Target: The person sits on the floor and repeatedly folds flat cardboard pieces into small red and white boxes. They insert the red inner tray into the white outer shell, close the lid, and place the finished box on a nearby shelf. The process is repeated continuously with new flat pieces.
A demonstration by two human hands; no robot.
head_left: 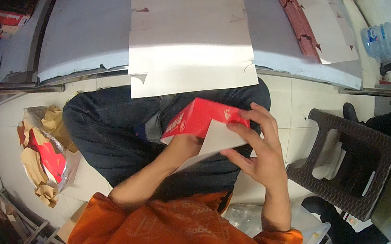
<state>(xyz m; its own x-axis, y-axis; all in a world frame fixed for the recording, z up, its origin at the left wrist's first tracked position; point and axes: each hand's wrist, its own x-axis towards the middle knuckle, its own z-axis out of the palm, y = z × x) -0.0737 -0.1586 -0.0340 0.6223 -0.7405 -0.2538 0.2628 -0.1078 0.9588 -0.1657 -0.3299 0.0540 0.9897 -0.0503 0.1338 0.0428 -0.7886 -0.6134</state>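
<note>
- Far left, mid-height: red-and-white boxes [6, 18] in a dark shelf area.
- Lower left: clear plastic bag [71, 169] on pale tiled floor [2, 128], filled with crumpled brown paper [29, 165] and a red piece [51, 158].
- Upper left across to upper right: blue-grey tabletop [89, 20].
- Left of centre: dark trousers [99, 123], knees bent.
- Upper centre: flat white cardboard sheet [189, 25] on the tabletop, lower end jutting past the edge toward the lap.
- Centre: left hand [188, 146] reaching into or behind the red box, fingers hidden; cannot tell whether gripping or loose.
- Lower centre: orange shirt [184, 231].
- Centre, above the lap: red box [206, 116], tilted, with white flap [218, 138] facing the viewer.
- Just right of centre: right hand [262, 157] grasping the box's right end, fingertips on the red panel, thumb below by the flap.
- Upper right: stack of flat cardboard [321, 24], white on top, reddish along one side.
- Right: dark brown woven-pattern stool [346, 164].
- Upper right edge: clear blue bottle [381, 43].
- Lower right: another person's dark-clad leg [359, 242].
</note>
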